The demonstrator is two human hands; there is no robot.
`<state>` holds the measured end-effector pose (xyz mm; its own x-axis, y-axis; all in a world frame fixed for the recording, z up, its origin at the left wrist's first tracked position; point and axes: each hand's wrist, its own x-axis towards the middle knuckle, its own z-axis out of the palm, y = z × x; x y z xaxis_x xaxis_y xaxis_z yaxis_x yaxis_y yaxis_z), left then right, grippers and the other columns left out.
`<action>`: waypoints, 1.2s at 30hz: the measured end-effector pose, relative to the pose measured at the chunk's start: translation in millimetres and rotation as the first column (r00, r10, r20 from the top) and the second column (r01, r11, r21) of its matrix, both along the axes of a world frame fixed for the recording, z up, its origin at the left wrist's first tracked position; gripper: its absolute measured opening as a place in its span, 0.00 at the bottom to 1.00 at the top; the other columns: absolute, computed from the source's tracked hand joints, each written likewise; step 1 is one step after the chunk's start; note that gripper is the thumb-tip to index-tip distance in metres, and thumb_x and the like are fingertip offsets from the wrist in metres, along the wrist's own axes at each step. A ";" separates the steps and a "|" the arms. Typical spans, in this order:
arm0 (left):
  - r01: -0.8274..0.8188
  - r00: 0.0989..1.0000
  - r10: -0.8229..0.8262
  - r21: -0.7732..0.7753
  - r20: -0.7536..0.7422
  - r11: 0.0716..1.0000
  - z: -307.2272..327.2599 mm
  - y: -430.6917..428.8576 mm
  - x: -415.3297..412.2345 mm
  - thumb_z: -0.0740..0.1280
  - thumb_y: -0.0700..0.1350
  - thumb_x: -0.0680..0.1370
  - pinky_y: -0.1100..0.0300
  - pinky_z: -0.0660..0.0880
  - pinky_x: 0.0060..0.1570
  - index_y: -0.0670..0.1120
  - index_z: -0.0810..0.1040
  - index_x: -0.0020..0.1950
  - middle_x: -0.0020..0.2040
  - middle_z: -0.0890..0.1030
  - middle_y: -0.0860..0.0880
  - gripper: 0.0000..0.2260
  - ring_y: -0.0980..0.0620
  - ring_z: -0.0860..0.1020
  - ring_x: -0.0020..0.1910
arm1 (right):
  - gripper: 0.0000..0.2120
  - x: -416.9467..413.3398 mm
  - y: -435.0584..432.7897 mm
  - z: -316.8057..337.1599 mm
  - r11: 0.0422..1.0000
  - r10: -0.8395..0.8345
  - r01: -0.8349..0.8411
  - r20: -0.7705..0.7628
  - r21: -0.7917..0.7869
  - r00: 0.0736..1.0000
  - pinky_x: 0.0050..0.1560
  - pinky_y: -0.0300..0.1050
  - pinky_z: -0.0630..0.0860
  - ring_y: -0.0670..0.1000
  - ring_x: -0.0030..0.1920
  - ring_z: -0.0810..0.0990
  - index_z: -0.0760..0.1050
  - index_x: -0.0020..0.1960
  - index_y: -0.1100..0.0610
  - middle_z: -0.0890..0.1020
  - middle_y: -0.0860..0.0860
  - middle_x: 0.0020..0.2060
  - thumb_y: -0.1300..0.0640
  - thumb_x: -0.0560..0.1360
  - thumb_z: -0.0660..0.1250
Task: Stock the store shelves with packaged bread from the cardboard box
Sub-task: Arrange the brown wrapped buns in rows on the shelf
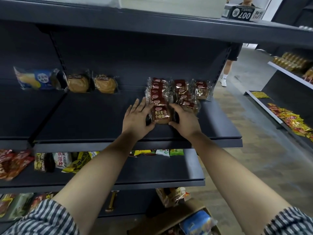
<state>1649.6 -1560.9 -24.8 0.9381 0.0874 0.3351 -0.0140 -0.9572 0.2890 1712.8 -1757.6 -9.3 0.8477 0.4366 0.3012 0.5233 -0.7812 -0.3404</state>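
**Where the Bread Packet Sits**

While the wholewheat bun packet [161,115] sits at the front of a row of like packets [156,89] on the middle shelf [101,119], the left hand [135,118] lies flat against its left side, fingers straight. The right hand [185,119] curls its grip round its right edge. A cardboard box [193,205] lies bottom right.

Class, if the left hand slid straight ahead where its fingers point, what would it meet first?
Likely the left hand brushes the row of brown bread packs; otherwise the shelf's back panel. Depth unclear.
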 end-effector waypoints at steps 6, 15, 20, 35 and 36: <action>0.043 0.999 -0.042 -0.073 0.019 0.996 -3.3 -0.4 -0.6 0.68 0.55 0.77 0.53 0.52 0.76 0.50 0.56 0.80 0.80 0.57 0.48 0.35 0.49 0.53 0.79 | 0.36 -1.7 4.1 -2.5 0.998 0.042 -0.040 -0.052 0.048 0.998 0.64 0.50 0.71 0.57 0.67 0.71 0.60 0.76 0.51 0.72 0.56 0.68 0.60 0.73 0.72; 0.003 1.000 -0.005 -0.137 -0.015 0.991 0.5 -5.9 -8.3 0.69 0.54 0.74 0.53 0.55 0.74 0.50 0.47 0.81 0.81 0.52 0.48 0.42 0.48 0.58 0.78 | 0.42 -14.2 -6.5 -0.2 0.999 0.037 -0.034 -0.086 0.031 0.996 0.65 0.52 0.70 0.58 0.69 0.68 0.53 0.79 0.49 0.69 0.56 0.70 0.57 0.72 0.72; 0.028 1.000 -0.028 -0.147 0.000 0.989 2.3 -10.8 -15.8 0.71 0.53 0.73 0.51 0.56 0.75 0.49 0.49 0.81 0.81 0.54 0.48 0.44 0.48 0.57 0.78 | 0.43 -23.6 -15.0 4.7 0.999 0.019 -0.015 -0.088 0.043 0.996 0.65 0.53 0.69 0.58 0.70 0.67 0.54 0.78 0.52 0.68 0.56 0.71 0.56 0.71 0.74; 0.036 0.999 -0.040 -0.151 -0.022 0.988 5.2 -11.9 -25.6 0.68 0.48 0.78 0.52 0.67 0.63 0.50 0.67 0.75 0.63 0.79 0.46 0.26 0.44 0.75 0.63 | 0.21 -37.9 -1.4 5.2 0.995 0.031 -0.022 -0.100 0.097 0.994 0.56 0.49 0.76 0.56 0.58 0.79 0.73 0.67 0.54 0.81 0.55 0.58 0.59 0.75 0.70; 0.044 0.999 -0.048 -0.180 -0.018 0.983 5.4 -13.2 -25.3 0.69 0.47 0.77 0.52 0.69 0.61 0.51 0.68 0.73 0.60 0.80 0.46 0.25 0.44 0.77 0.59 | 0.20 -37.3 0.1 4.2 0.995 0.030 -0.020 -0.103 0.101 0.994 0.55 0.48 0.76 0.55 0.57 0.79 0.74 0.65 0.55 0.81 0.54 0.57 0.60 0.75 0.70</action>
<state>1624.3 -1574.1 -19.4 0.9495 0.1010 0.2971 -0.0483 -0.8884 0.4566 1675.4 -1757.5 -5.1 0.8660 0.4304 0.2547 0.4998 -0.7275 -0.4700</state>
